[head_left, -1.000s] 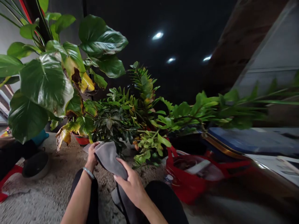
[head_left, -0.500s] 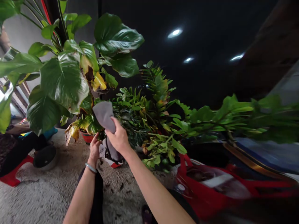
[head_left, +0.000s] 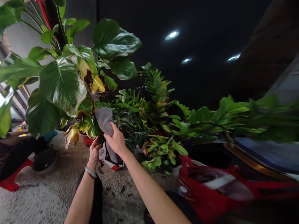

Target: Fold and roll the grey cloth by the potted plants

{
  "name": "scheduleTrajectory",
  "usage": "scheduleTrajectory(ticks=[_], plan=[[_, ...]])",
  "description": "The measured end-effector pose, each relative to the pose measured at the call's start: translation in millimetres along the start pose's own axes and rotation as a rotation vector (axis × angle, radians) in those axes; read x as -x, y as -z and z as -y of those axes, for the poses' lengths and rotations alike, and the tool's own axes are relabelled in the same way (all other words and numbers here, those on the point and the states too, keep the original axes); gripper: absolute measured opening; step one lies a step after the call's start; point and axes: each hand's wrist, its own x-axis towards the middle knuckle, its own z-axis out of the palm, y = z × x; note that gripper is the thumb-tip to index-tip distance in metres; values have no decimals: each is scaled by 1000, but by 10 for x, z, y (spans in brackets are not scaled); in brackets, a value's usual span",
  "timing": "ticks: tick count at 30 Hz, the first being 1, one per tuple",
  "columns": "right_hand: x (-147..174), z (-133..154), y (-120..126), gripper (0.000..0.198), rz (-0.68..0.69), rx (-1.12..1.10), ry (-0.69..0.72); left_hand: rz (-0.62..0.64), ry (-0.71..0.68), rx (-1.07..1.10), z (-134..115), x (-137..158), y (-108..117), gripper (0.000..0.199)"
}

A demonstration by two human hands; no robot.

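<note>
Far left: a dark bowl (head_left: 44,161) rests on the rough floor (head_left: 46,199). The broad-leaf plant (head_left: 62,82) stands above it. The left hand (head_left: 94,153) pinches the lower hanging edge of the grey cloth (head_left: 103,119). The right hand (head_left: 116,141) grips the cloth, raised against the leaves. Right: a red bag (head_left: 210,189).

- Matt grey cloth (head_left: 103,119), soft and smooth.
- Broad leaves (head_left: 62,84), glossy, waxy green.
- Floor (head_left: 46,193), rough and gritty.
- Bangle (head_left: 90,172), polished and pale.
- Red bag (head_left: 224,189), shiny plastic.
</note>
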Motion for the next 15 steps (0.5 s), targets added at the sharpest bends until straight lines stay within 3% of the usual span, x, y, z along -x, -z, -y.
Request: scheduleTrajectory(ticks=[3, 7, 10, 12, 15], plan=[[347, -237, -151, 61, 148, 44, -76, -30, -75, 45, 38, -50, 96, 63], [734, -205, 84, 58, 100, -80, 12, 21, -123, 51, 75, -86, 198, 59], [485, 109, 252, 57, -42, -161, 157, 8, -88, 8, 73, -65, 144, 62], [211, 258, 207, 59, -113, -145, 208, -1, -41, 2, 60, -42, 78, 69], [59, 181, -37, 60, -19, -31, 127, -21, -2, 30, 40, -20, 33, 68]])
